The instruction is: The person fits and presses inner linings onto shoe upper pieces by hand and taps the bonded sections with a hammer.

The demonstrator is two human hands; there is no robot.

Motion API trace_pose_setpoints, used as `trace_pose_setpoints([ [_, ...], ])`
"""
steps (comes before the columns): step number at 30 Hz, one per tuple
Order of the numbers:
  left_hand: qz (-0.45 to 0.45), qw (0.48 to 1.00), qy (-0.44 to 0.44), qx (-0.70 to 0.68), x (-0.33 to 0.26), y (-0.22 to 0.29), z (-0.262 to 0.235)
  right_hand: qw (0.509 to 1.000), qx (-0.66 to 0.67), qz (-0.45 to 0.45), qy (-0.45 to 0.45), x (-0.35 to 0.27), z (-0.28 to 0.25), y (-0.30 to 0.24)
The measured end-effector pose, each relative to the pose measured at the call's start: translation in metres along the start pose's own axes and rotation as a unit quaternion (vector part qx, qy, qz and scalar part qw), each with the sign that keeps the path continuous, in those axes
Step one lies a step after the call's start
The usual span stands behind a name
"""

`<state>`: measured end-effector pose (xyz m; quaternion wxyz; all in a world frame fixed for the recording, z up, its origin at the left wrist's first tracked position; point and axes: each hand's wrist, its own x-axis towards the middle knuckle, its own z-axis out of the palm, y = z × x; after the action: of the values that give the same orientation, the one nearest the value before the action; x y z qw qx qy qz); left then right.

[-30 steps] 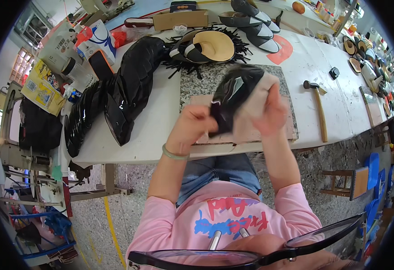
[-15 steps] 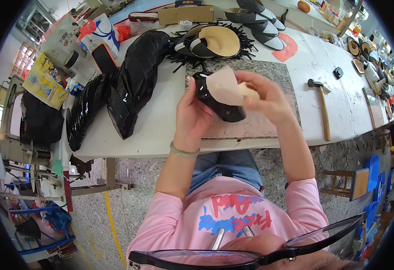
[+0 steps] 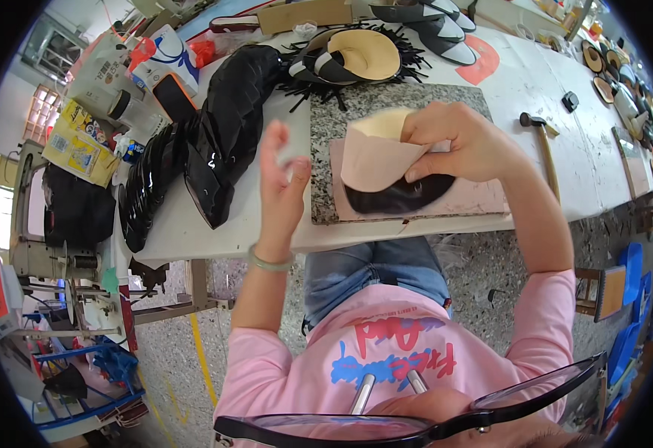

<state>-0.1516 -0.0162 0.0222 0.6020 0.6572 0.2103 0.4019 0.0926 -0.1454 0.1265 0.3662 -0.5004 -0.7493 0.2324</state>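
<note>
My right hand [image 3: 468, 142] pinches the pale lining of a black glossy shoe upper [image 3: 401, 196] above the work board. A pinkish lining flap [image 3: 375, 160] stands up in front, and a cream inner side shows behind it. The black part lies low and is slightly blurred. Off to the left, my left hand [image 3: 285, 190] is raised with nothing in it. Its thumb and fingers are apart, the fingertips smeared by motion. Beneath the shoe upper are a pink board [image 3: 339, 190] and a speckled granite slab [image 3: 322, 149].
A hammer [image 3: 546, 153] lies right of the slab. Black glossy boot-shaft pieces [image 3: 229, 127] lie on the left. Behind the slab sit a fringed black-and-cream shoe part [image 3: 364, 56] and black-and-white shoe uppers [image 3: 442, 41]. A sewing machine [image 3: 28, 209] stands at far left.
My left hand has let go of the shoe upper and moved left. My right hand has brought it down toward the board, turning it as it goes.
</note>
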Motion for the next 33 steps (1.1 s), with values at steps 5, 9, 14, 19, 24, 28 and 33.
trace_pose_setpoints([
  [5, 0.233, 0.903, -0.321, 0.166, 0.048, 0.052, 0.016, 0.986, 0.092, 0.05, -0.129, 0.002, -0.009, -0.009],
  [9, -0.021, 0.869, -0.49, 0.069, 0.065, 0.084, 0.033, 0.992, -0.024, 0.048, -0.114, -0.015, -0.012, -0.001],
  [14, 0.347, 0.686, -0.461, 0.443, 0.079, 0.06, 0.059, 0.948, -0.304, -0.091, -0.015, -0.035, 0.017, 0.035],
  [19, 0.418, 0.57, -0.394, 0.588, 0.041, 0.003, 0.073, 0.902, -0.428, -0.027, 0.04, -0.072, 0.08, 0.078],
  [24, 0.125, 0.714, -0.401, 0.56, 0.061, -0.002, 0.072, 0.943, -0.307, 0.06, 0.115, -0.061, 0.076, 0.084],
  [28, 0.024, 0.711, -0.464, 0.528, 0.084, -0.002, 0.079, 0.947, -0.269, 0.17, 0.041, -0.044, 0.064, 0.093],
  [33, -0.001, 0.685, -0.487, 0.542, 0.089, -0.003, 0.082, 0.933, -0.259, 0.246, -0.052, -0.026, 0.057, 0.083],
])
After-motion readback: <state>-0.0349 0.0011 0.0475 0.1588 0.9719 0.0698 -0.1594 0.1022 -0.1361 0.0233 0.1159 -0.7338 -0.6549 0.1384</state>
